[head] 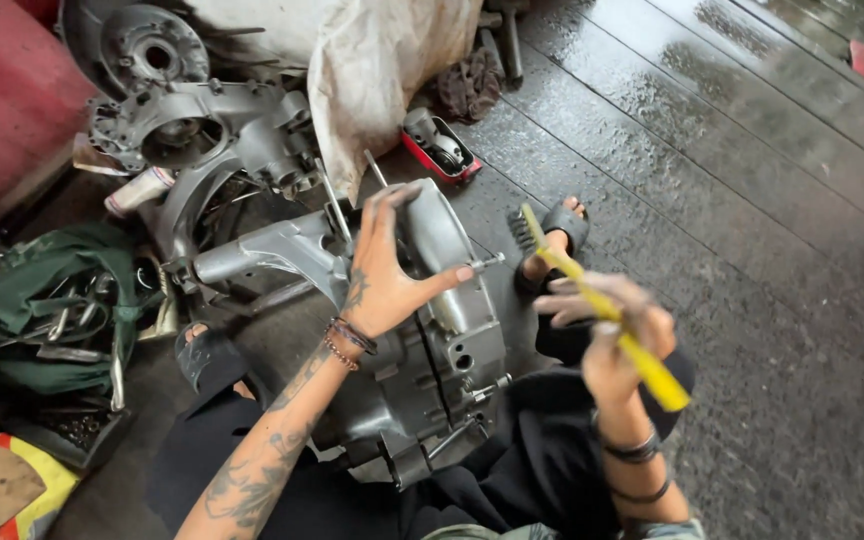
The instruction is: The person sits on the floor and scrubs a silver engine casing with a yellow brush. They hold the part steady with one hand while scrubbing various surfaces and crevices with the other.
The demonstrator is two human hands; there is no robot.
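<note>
The left hand (382,270) lies spread wide on the grey engine casing (432,350) propped in the person's lap, while the right hand (612,335) grips a yellow-handled brush (597,305) beside it.

Grey metal engine casing (432,340), greasy, upright between the knees, yellow-handled brush (592,300) tilted just beside it

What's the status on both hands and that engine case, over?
Left hand flat on grey engine case, steadying it. Right hand gripping yellow-handled brush, bristles raised clear of the case. Nothing between brush and case.
</note>
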